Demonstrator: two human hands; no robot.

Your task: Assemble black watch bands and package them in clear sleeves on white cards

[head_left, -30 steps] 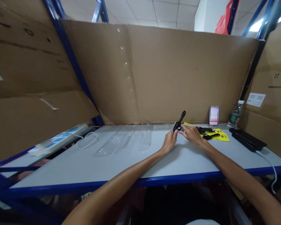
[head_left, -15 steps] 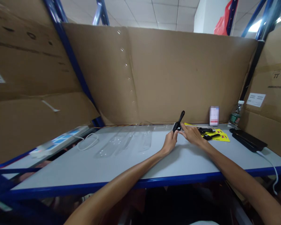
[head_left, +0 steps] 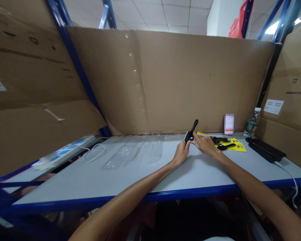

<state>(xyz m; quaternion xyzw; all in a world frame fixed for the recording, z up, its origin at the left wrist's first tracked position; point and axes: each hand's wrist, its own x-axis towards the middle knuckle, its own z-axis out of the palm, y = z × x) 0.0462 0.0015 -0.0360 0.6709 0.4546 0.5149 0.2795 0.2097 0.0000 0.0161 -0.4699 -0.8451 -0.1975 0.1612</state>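
1. Black tool [head_left: 191,133], in the head view: it is left of the phone [head_left: 229,124] and nearer the person, its handle tilted up and to the right.
2. Left hand [head_left: 182,153]: left of the phone and nearer the person, fingers closed on the tool's lower part.
3. Right hand [head_left: 205,144]: between the tool and the spot below the phone, partly curled, thumb and forefinger at the tool's right side; whether they pinch it, I cannot tell.
4. Yellow cards [head_left: 241,148]: just in front of the phone, with more black tools [head_left: 226,146] lying on them.
5. Bottle [head_left: 251,126]: upright, right of the phone. Black device [head_left: 267,150]: right of the phone and nearer the person, with a white cord [head_left: 290,175].
6. Clear plastic pieces [head_left: 119,156]: flat on the table [head_left: 95,184], well left of the phone; farther left are a looped cable [head_left: 94,160] and a power strip [head_left: 65,152].
7. Cardboard [head_left: 190,80]: standing behind the phone.
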